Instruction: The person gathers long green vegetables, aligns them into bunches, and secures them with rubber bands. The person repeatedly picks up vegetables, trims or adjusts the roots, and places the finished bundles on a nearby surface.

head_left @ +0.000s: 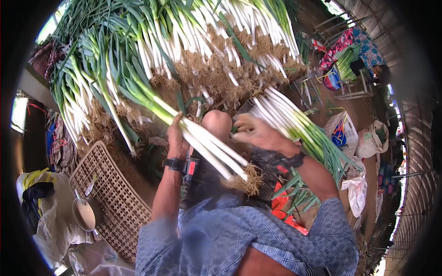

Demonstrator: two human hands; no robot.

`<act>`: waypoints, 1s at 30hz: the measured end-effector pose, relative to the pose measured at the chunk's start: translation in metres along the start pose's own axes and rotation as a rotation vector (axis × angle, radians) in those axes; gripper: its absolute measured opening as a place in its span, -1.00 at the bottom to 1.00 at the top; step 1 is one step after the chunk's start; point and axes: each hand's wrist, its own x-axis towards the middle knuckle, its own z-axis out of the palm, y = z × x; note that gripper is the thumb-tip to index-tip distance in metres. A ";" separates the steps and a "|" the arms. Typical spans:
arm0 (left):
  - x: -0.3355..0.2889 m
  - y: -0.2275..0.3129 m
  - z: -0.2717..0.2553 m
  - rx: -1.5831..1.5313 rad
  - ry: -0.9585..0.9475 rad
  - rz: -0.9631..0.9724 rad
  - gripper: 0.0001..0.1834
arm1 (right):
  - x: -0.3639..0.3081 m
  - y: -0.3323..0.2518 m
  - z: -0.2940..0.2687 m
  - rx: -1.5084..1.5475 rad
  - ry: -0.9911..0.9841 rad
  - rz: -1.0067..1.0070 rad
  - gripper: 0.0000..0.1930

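My left hand (176, 136) is wrapped round a few long green onions (205, 140). Their white stems slant down to the right across my lap, ending in shaggy brown roots (248, 181); the green leaves point up and left. Beside my bare knee (217, 123), my right hand (260, 132) is slightly blurred, its fingers curled together. A small bit of green shows at those fingertips, too small to name. To the right of this hand lies a bundle of cleaned green onions (294, 112), white ends toward the far side and leaves trailing nearer.
A large heap of rooted green onions (184, 37) spreads across the far side. At left, a brown plastic crate (117, 198) leans near a round pan (84, 214) and plastic bags (57, 202). Another person (368, 50) is at far right, beyond a white basket (343, 131).
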 end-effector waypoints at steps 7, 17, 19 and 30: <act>-0.010 -0.001 0.029 -0.060 -0.049 0.108 -0.77 | -0.008 0.014 0.055 0.237 -0.422 0.049 -0.54; 0.000 0.036 0.075 -0.001 -0.064 0.192 -0.79 | -0.131 0.046 -0.051 -0.001 0.056 0.013 -0.39; -0.024 0.015 0.096 0.019 -0.099 0.192 -0.76 | -0.117 0.043 -0.055 0.219 0.205 -0.055 -0.27; -0.078 -0.042 0.190 0.204 -0.528 0.171 -0.61 | -0.132 -0.014 -0.011 0.332 -0.217 0.067 -0.58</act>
